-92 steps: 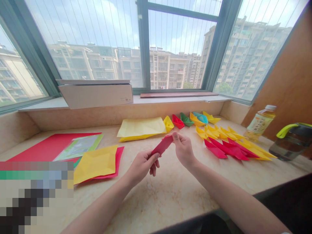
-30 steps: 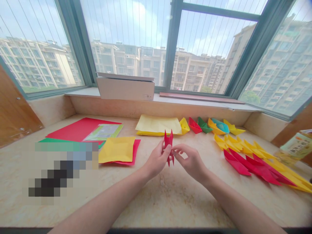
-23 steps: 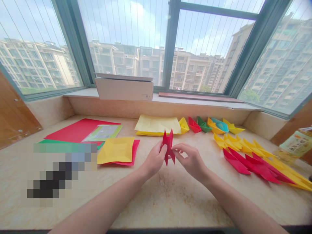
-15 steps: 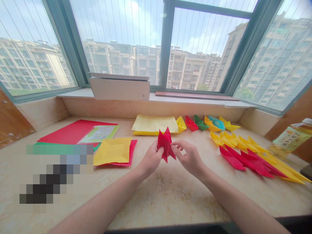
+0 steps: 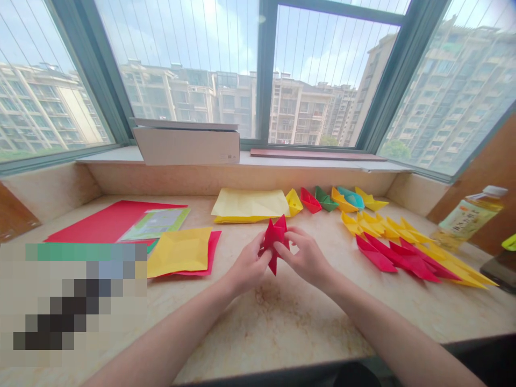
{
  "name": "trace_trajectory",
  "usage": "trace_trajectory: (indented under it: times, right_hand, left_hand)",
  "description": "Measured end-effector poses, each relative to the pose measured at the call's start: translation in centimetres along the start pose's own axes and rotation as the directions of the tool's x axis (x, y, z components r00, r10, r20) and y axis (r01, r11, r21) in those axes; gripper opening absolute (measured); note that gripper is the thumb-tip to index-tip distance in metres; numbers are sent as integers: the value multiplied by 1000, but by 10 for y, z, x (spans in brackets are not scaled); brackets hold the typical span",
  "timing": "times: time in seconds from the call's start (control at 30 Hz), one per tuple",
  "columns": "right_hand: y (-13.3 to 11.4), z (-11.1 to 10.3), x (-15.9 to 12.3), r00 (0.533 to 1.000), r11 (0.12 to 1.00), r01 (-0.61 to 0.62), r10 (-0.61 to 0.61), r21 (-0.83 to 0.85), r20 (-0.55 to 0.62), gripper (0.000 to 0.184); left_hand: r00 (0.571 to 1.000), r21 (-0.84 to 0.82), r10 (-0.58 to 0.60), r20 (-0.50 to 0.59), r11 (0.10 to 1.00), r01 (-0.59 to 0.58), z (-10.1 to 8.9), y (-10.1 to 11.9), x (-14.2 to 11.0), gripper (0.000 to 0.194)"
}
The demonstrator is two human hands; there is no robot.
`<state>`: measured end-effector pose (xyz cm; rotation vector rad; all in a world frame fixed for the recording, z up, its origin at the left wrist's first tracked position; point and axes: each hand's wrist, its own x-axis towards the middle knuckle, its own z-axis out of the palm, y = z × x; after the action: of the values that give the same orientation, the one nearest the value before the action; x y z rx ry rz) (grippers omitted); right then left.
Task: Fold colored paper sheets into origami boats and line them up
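Note:
Between my two hands, a little above the stone counter, is a red folded paper piece (image 5: 276,230) with several pointed tips, one pointing down. My left hand (image 5: 252,262) pinches its left side, fingers partly behind the paper. On the other side, my right hand (image 5: 304,253) grips the right part, its thumb lying across the front. Beyond the hands lies a stack of pale yellow paper sheets (image 5: 250,203). Left of my left hand are a yellow square sheet (image 5: 181,250) and a red sheet (image 5: 215,252) partly under it.
Folded paper boats (image 5: 325,199) in several colours line the back. Yellow folded pieces (image 5: 377,223) and red folded pieces (image 5: 397,258) lie at right, near a bottle (image 5: 470,215). Red paper (image 5: 92,223) and a clear packet (image 5: 157,223) lie left. A white box (image 5: 187,145) stands on the sill.
My right thumb has moved from the red paper's right edge onto its front, and the paper has turned slightly. The whole view has shifted a little to the right.

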<state>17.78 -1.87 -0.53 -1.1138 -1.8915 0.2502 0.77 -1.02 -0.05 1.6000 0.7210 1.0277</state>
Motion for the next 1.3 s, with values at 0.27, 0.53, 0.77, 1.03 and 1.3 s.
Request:
trace_trajectory:
  times: [0.27, 0.53, 0.77, 1.03, 1.3]
  right_hand:
    - [7, -6, 2, 995, 957, 101, -103, -273, 7, 24]
    - [5, -7, 1, 992, 915, 129, -114, -381, 63, 24]
    - [5, -5, 0, 987, 895, 158, -138, -418, 77, 24]
    - [14, -8, 2, 988, 842, 155, -133, -516, 80, 19]
    - [17, -3, 1, 950, 799, 298, -197, -522, 241, 17]
  left_hand:
    - [999, 66, 4, -53, 998, -1, -2, -7, 0, 54]
    - [988, -144, -123, -94, 984, 109, -5, -4, 3, 29]
    - [960, -204, -205, -190, 965, 165, -12, -8, 8, 28]
    - [938, 582, 327, -119, 788, -201, -21, -12, 4, 57]
    - [940, 821, 299, 161, 489, -296, -27, -5, 5, 20]
